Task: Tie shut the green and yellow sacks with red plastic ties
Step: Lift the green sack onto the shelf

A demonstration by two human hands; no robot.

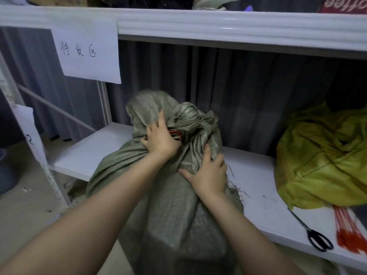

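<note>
A full green woven sack (168, 211) stands upright in front of the low white shelf (89, 153). Its neck is bunched, and a red plastic tie (175, 134) wraps around it. My left hand (160, 136) grips the gathered fabric right beside the tie. My right hand (208, 175) clutches the sack's cloth lower on its right shoulder. A yellow sack (325, 163) lies slumped on the shelf at the right, its mouth loose. A bundle of spare red ties (347, 229) lies below it on the shelf.
Black-handled scissors (315, 235) lie on the shelf next to the spare ties. A paper sign (87, 52) hangs from the upper white shelf rail (218, 26). Grey curtain behind. A shelf upright (49, 171) stands at the left, with floor beyond.
</note>
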